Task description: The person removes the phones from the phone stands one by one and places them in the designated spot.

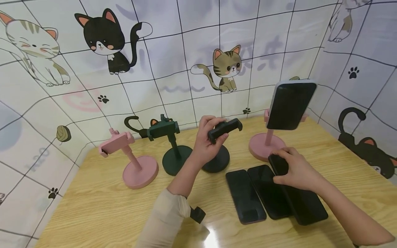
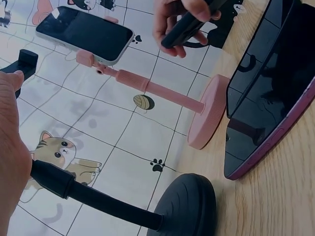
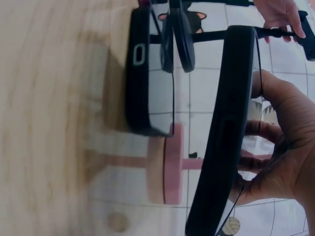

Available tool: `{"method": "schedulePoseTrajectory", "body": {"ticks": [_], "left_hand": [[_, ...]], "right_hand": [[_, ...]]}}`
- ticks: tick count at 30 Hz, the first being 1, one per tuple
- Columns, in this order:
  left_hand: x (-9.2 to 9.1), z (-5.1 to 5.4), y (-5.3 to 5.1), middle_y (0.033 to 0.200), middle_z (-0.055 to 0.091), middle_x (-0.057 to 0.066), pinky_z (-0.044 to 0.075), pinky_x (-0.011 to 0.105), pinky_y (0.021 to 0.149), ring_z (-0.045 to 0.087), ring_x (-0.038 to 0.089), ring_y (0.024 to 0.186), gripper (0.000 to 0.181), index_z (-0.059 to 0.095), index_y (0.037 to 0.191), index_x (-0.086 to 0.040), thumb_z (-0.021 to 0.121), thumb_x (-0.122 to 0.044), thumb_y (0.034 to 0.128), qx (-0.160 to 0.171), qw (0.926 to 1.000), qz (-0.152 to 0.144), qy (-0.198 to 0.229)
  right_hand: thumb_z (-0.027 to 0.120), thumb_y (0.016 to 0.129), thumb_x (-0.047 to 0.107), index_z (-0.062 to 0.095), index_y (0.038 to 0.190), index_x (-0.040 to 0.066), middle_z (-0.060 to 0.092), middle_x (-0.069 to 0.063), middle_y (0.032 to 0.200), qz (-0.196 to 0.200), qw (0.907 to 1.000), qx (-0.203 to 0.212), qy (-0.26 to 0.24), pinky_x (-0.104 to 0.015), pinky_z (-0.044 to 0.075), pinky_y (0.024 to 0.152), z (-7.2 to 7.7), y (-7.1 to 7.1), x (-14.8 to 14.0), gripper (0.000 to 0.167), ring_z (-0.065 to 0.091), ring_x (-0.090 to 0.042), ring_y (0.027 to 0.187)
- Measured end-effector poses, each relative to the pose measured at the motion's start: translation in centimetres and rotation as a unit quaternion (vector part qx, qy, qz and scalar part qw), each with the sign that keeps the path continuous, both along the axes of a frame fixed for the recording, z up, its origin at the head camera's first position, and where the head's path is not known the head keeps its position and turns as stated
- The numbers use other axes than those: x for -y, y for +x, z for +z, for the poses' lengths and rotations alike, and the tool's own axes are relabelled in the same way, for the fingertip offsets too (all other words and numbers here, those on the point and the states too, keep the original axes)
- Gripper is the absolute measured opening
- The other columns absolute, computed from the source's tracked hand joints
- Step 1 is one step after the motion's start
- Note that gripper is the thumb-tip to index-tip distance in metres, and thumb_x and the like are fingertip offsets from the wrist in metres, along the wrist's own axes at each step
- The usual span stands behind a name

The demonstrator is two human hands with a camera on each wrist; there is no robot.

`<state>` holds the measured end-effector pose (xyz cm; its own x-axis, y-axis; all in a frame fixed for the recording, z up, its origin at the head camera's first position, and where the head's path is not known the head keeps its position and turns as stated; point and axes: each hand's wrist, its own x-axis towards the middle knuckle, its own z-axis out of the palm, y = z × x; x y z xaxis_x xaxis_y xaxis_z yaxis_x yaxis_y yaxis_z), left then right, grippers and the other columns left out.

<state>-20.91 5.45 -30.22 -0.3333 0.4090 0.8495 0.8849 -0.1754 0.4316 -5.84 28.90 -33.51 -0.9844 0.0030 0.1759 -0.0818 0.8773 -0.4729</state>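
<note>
My left hand (image 1: 205, 142) grips the head of a black phone stand, whose clamp (image 1: 225, 129) tilts above its round base (image 1: 217, 160). In the left wrist view, the stand's black stem (image 2: 113, 204) slants down to that base. My right hand (image 1: 300, 169) holds a black smartphone (image 1: 307, 205) by its edges near the top end. The right wrist view shows this phone (image 3: 224, 123) raised off the table, thumb and fingers on opposite edges. Two dark smartphones, one at the left (image 1: 245, 196) and one in the middle (image 1: 267, 189), lie side by side; the held phone partly covers the middle one.
Behind my right hand, a pink stand (image 1: 258, 146) carries a white-edged phone (image 1: 291, 105). To the left stand a dark green stand (image 1: 173, 160) and another pink stand (image 1: 139, 172), both with bare clamps. A cat-print cloth (image 1: 173, 82) encloses the wooden table (image 1: 102, 213).
</note>
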Motion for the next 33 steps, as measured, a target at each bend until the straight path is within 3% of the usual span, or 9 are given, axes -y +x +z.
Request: {"method": "schedulePoseTrajectory", "body": {"ticks": [14, 17, 22, 33], "left_hand": [[-1.0, -0.5, -1.8, 0.102, 0.042, 0.016, 0.041, 0.032, 0.076, 0.042, 0.026, 0.090, 0.037, 0.055, 0.109, -0.001, 0.068, 0.004, 0.0746, -0.011, 0.9999, -0.006, -0.007], [-1.0, 0.2, -1.4, 0.101, 0.043, 0.018, 0.041, 0.032, 0.075, 0.044, 0.028, 0.088, 0.035, 0.054, 0.107, 0.001, 0.066, 0.007, 0.0746, -0.005, 0.9998, -0.014, -0.012], [-0.5, 1.8, 0.1, 0.101, 0.043, 0.024, 0.042, 0.031, 0.073, 0.045, 0.033, 0.086, 0.032, 0.052, 0.105, 0.007, 0.063, 0.012, 0.0751, 0.023, 0.9988, -0.034, -0.025], [0.2, 2.4, -1.2, 0.111, 0.043, 0.023, 0.042, 0.023, 0.081, 0.047, 0.030, 0.097, 0.030, 0.052, 0.110, 0.009, 0.059, 0.008, 0.0811, 0.119, 0.9859, -0.072, -0.092]], "right_hand": [[0.079, 0.061, 0.022, 0.049, 0.120, -0.002, 0.037, -0.034, 0.119, 0.011, 0.9996, 0.023, 0.008, -0.059, 0.044, 0.070, -1.4, -0.8, -1.6, 0.070, 0.043, -0.052, 0.096], [0.079, 0.061, 0.023, 0.049, 0.120, -0.002, 0.038, -0.033, 0.118, 0.021, 0.9994, 0.025, 0.014, -0.058, 0.044, 0.070, -1.9, -1.0, -2.0, 0.070, 0.045, -0.051, 0.096], [0.080, 0.061, 0.026, 0.049, 0.120, -0.002, 0.039, -0.033, 0.118, 0.035, 0.9989, 0.025, 0.020, -0.057, 0.044, 0.071, -3.0, -1.5, -2.8, 0.072, 0.046, -0.050, 0.097], [0.080, 0.062, 0.031, 0.047, 0.121, -0.004, 0.038, -0.036, 0.117, 0.024, 0.9981, 0.044, 0.036, -0.059, 0.043, 0.072, -3.6, -2.0, -3.6, 0.076, 0.046, -0.052, 0.097]]}}
